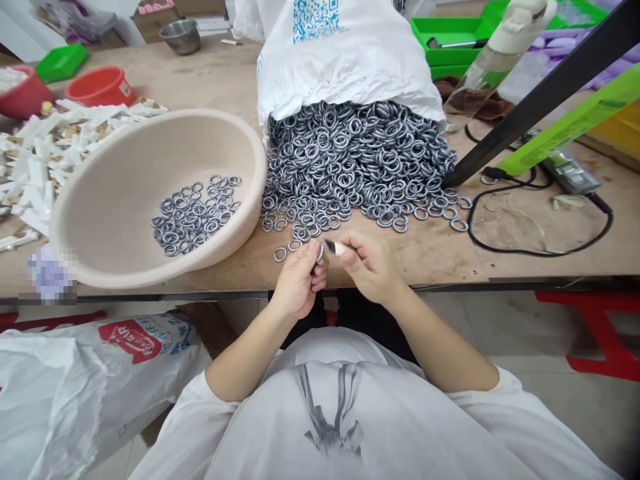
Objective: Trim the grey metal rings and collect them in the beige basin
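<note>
Between the thumb and fingers of my left hand (pixel 301 277) is a grey ring (pixel 321 252), held near the table's front edge. My right hand (pixel 373 267) grips a small blade (pixel 334 247) with a dark tip and a whitish body; its tip points at the ring, and I cannot tell whether they touch. Just beyond both hands lies a large heap of grey rings (pixel 350 160), spilling from a white sack (pixel 345 73). To the left stands a wide beige basin (pixel 110 180) with a cluster of similar rings (pixel 197 213) in it.
White plastic pieces (pixel 35 160) are piled left of the basin, by a red bowl (pixel 100 87). A slanted black bar (pixel 540 100), a clear bottle (pixel 495 60) and a black cable (pixel 540 252) occupy the right. A metal bowl (pixel 181 39) stands at the back.
</note>
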`<state>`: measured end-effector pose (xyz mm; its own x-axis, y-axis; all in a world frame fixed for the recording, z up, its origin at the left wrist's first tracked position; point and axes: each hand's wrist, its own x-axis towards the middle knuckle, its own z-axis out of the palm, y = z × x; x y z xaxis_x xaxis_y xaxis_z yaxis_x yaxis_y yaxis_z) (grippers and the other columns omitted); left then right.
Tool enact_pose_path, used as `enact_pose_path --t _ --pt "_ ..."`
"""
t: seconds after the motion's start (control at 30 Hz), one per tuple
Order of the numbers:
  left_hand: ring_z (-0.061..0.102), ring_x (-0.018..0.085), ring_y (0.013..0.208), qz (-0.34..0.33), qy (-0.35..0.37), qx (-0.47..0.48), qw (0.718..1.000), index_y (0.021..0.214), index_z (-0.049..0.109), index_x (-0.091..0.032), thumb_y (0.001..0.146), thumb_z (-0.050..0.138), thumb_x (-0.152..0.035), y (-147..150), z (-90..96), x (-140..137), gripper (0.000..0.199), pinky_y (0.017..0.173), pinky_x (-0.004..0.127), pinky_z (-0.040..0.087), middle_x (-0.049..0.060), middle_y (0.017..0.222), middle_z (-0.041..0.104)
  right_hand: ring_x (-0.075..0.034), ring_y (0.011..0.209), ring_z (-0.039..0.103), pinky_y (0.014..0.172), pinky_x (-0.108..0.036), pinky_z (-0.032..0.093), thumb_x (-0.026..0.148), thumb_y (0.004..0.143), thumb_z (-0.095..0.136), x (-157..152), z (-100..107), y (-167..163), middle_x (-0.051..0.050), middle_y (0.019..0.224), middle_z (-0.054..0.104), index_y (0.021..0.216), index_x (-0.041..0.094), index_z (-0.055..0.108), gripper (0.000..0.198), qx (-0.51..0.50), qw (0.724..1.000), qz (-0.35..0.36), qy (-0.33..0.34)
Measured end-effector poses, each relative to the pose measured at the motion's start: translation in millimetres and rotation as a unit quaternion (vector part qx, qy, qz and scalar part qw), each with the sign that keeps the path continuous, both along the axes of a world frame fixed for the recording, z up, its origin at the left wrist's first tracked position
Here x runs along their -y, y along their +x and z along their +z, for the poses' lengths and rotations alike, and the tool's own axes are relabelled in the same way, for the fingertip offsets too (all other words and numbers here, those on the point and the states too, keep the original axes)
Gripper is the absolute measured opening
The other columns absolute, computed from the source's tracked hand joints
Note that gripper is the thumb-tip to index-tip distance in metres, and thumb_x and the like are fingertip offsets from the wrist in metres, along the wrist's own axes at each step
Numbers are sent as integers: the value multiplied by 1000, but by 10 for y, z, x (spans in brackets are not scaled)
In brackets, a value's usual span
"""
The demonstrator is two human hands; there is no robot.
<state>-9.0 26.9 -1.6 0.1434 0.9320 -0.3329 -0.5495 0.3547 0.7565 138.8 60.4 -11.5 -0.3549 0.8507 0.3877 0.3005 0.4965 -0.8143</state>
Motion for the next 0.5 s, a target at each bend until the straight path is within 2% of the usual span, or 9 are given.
enact_pose_path --t 0.1,0.17,0.5 --pt "25 3 43 41 -9 -1 999 69 45 -18 74 78 -54 35 24 10 50 39 15 20 -8 53 37 -13 61 50 59 -28 33 53 100 47 102 -8 -16 0 67 58 78 19 59 42 80 992 -20 95" --pt "25 3 42 49 -13 2 999 69 46 -18 73 80 -53 55 43 20 49 39 15 20 -9 52 36 -13 60 51 59 -28 33 53 99 48 136 -19 -37 -1 65 59 77 19 59 43 103 986 -35 123" --pt "25 3 43 48 -21 29 998 71 44 -19 78 77 -52 62 42 79 47 39 14 22 -9 54 34 -14 58 49 57 -29 33 58 98 43 148 -25 -67 -2 62 58 70 21 54 48 117 988 -34 97"
